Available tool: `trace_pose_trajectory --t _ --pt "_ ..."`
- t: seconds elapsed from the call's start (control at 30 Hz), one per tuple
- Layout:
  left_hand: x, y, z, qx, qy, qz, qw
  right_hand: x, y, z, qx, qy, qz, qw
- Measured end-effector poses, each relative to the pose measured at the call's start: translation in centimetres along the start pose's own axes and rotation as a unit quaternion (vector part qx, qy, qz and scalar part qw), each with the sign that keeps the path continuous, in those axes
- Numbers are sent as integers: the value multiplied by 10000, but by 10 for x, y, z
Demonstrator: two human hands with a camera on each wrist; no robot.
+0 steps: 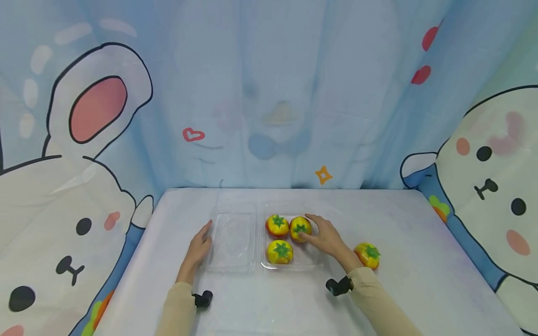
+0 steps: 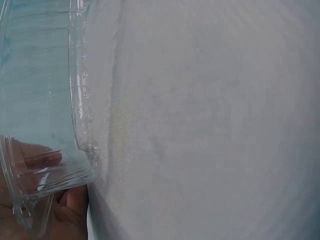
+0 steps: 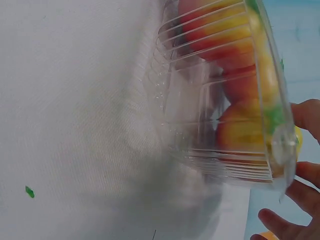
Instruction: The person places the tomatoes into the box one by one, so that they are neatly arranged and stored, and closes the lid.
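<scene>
A clear plastic clamshell box lies unfolded on the table, its lid on the left and its tray on the right. Two red-and-yellow persimmons, one at the back left and one in front, sit in the tray. My right hand holds a third persimmon at the tray's back right, thumb in front and fingers behind. Against the lid's left edge rests my left hand, fingers extended; through the plastic the left wrist view shows part of them.
Another persimmon lies on the white-covered table, to the right of the tray beside my right wrist. A blue printed curtain hangs behind the table. A small green fleck shows in the right wrist view.
</scene>
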State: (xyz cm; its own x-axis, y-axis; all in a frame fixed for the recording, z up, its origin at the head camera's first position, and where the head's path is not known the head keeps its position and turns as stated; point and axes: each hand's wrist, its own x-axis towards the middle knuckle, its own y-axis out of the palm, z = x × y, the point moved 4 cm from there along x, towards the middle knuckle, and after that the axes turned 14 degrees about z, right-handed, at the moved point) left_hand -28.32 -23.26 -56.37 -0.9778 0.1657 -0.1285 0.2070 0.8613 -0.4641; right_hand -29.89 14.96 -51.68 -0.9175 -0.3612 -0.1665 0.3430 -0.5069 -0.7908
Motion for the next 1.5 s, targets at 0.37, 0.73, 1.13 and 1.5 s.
trace_pose_trajectory --t 0.37,0.73,1.13,1.5 --pt "-1 -3 -2 10 -53 -24 10000 -12 -14 0 204 -517 -407 9976" --pt "-6 0 5 87 -312 -51 9995 -60 -42 -49 15 -83 -754 9971" --pt "-6 2 7 19 -231 -11 9997 -118 -52 -103 -24 746 -407 9964" --pt "-2 3 1 75 -217 -28 9997 -141 -51 -115 173 737 -564 9955"
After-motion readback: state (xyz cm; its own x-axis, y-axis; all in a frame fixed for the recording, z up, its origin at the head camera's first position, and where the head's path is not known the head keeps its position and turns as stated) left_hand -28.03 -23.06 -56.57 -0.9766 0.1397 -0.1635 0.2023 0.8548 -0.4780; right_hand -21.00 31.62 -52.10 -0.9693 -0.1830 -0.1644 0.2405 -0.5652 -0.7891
